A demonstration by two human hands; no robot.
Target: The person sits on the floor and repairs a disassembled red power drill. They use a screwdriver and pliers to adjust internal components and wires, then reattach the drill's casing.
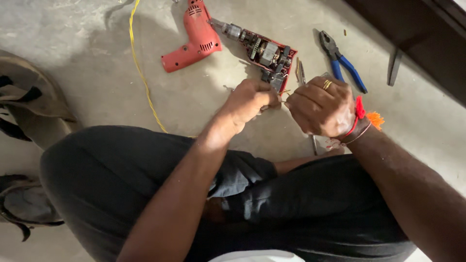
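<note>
Hands (pixel 250 99) (pixel 323 106) clenched over opened drill (pixel 269 56)

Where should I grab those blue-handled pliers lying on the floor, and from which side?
Probably by the blue handles: the pliers lie flat on the concrete floor with handles nearer the right hand, jaws pointing away. Come from above, on the handle end; that end lies open.

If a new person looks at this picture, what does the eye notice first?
First, the opened red drill on the concrete floor, its motor exposed, with its removed red cover beside it. Just below, the left hand and right hand work together on a thin wire; blue-handled pliers lie right.
</note>
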